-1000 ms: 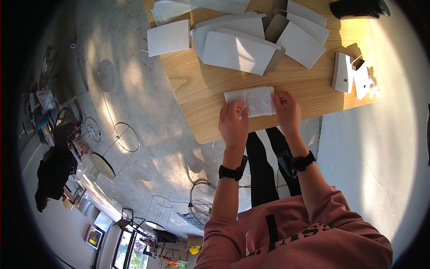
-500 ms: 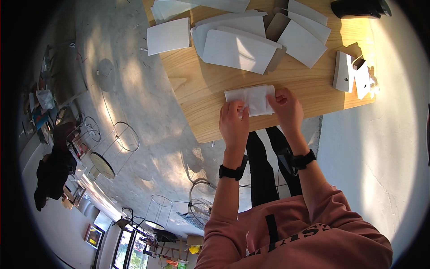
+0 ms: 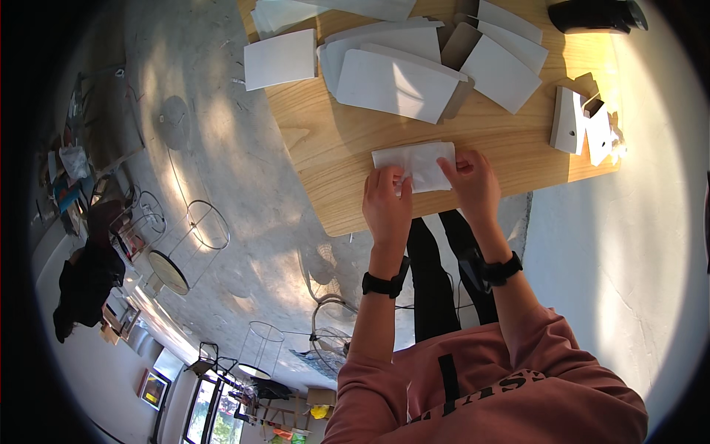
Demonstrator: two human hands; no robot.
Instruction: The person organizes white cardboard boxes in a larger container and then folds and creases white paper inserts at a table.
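Note:
A thin white folded sheet or pouch (image 3: 423, 169) lies flat near the table's front edge, between my hands; its exact kind is hard to make out. My left hand (image 3: 386, 200) has its fingers curled over the sheet's left side, fingertips pressing on it. At the right edge, my right hand (image 3: 475, 186) pinches the sheet, thumb on top and the other fingers bent at the border. Both wrists wear black bands. Beyond the hands lie white flattened cartons (image 3: 396, 83), overlapping one another.
The wooden table (image 3: 333, 170) carries a white box (image 3: 279, 61) at the far left corner, more white cartons (image 3: 503, 72), small white boxes (image 3: 568, 122) at the right and a black object (image 3: 592, 16) at the far right. Wire frames (image 3: 208, 226) stand on the concrete floor.
My hands stay at the sheet in nearly the same pose, with only a slight shift of the right thumb. A person in dark clothes at the far left has moved a little.

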